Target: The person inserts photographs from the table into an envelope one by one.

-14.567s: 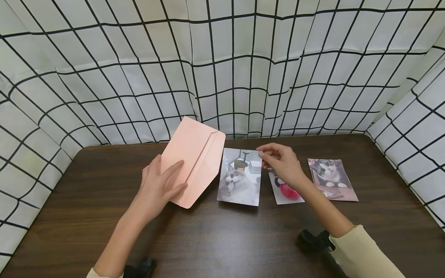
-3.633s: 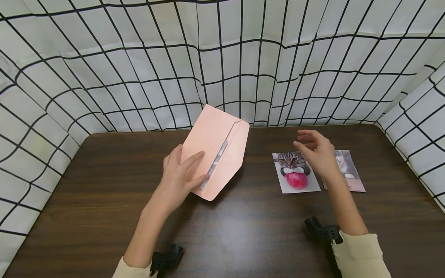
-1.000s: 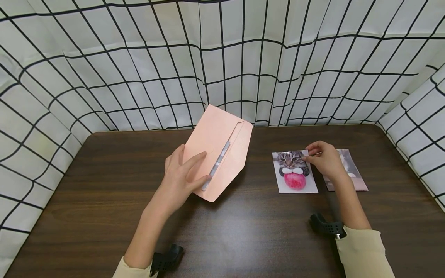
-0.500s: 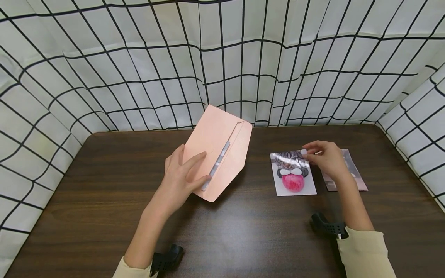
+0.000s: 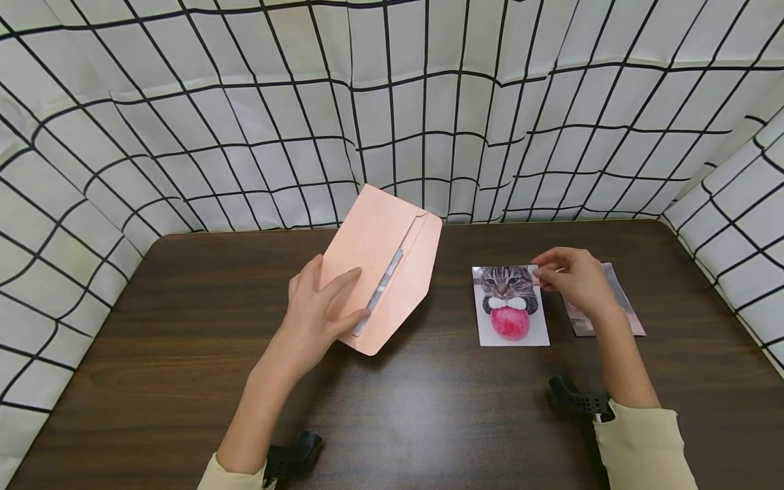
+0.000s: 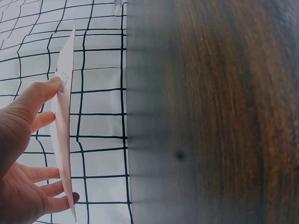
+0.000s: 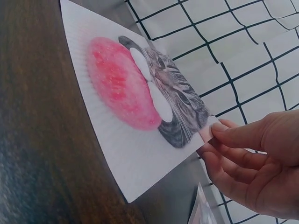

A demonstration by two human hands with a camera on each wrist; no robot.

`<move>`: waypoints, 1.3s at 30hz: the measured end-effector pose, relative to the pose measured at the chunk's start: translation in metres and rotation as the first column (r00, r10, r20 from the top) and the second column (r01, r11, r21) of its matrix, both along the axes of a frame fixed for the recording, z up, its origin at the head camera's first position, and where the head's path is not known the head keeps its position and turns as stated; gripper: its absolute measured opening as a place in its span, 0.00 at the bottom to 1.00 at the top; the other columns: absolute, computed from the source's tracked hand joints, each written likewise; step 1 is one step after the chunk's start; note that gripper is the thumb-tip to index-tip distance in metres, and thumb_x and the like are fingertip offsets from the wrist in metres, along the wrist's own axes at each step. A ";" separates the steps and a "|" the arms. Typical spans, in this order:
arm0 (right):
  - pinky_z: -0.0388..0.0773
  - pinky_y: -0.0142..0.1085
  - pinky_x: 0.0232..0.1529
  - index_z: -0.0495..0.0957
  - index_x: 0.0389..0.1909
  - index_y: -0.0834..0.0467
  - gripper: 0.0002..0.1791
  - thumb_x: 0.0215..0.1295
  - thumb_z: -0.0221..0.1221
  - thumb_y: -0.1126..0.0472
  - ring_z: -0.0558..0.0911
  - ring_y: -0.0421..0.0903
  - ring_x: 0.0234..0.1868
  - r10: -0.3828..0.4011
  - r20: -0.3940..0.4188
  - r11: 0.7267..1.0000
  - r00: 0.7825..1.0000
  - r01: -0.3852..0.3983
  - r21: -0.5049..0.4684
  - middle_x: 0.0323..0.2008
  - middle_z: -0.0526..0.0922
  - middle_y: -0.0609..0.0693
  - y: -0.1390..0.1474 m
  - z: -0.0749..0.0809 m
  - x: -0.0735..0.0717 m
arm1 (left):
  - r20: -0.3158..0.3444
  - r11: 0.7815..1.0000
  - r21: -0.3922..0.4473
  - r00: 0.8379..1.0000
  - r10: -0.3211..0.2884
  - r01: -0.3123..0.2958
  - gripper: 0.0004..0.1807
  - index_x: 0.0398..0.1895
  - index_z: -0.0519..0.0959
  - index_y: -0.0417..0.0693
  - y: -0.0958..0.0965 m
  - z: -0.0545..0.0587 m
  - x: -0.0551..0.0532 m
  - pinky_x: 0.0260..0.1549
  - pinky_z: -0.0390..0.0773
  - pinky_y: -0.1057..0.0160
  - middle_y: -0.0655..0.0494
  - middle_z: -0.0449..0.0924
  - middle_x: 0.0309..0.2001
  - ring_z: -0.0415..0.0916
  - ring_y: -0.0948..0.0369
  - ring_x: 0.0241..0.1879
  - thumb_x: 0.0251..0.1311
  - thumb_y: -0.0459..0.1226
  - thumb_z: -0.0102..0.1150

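My left hand grips a pale pink envelope tilted above the table, its pointed flap folded out to the right. A grey-white strip of a photo shows in the envelope's slot. In the left wrist view the envelope appears nearly edge-on, between the thumb and fingers of the left hand. Over on the right, my right hand pinches the top right corner of a photo card of a tabby cat with a pink ball. The right wrist view has this card lifted at the pinched corner.
A second photo card lies on the brown wooden table, partly hidden behind the right hand. White cloth with black grid lines walls the table's back and sides. Black wrist devices sit at both sleeves.
The white cat photo, earlier in my right hand, is gone from the table; a strip now shows in the envelope. My right hand has taken the tabby card and shifted it left.
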State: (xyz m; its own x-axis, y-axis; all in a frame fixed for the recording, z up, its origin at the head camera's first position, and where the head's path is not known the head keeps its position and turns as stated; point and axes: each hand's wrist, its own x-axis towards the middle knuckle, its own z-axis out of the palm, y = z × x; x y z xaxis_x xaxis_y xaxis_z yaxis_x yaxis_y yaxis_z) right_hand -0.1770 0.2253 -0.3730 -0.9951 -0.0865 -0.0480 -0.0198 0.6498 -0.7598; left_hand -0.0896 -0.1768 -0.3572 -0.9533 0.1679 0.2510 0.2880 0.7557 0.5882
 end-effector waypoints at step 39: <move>0.86 0.30 0.37 0.75 0.55 0.74 0.13 0.77 0.59 0.68 0.85 0.44 0.33 0.095 0.012 0.994 0.995 -0.094 -0.057 0.40 0.85 0.64 -0.003 0.025 0.010 | -0.025 1.000 0.007 1.000 -0.004 0.004 0.30 0.68 0.80 0.46 -0.004 0.001 -0.002 0.67 0.61 0.31 0.27 0.53 0.78 0.50 0.30 0.74 0.63 0.39 0.76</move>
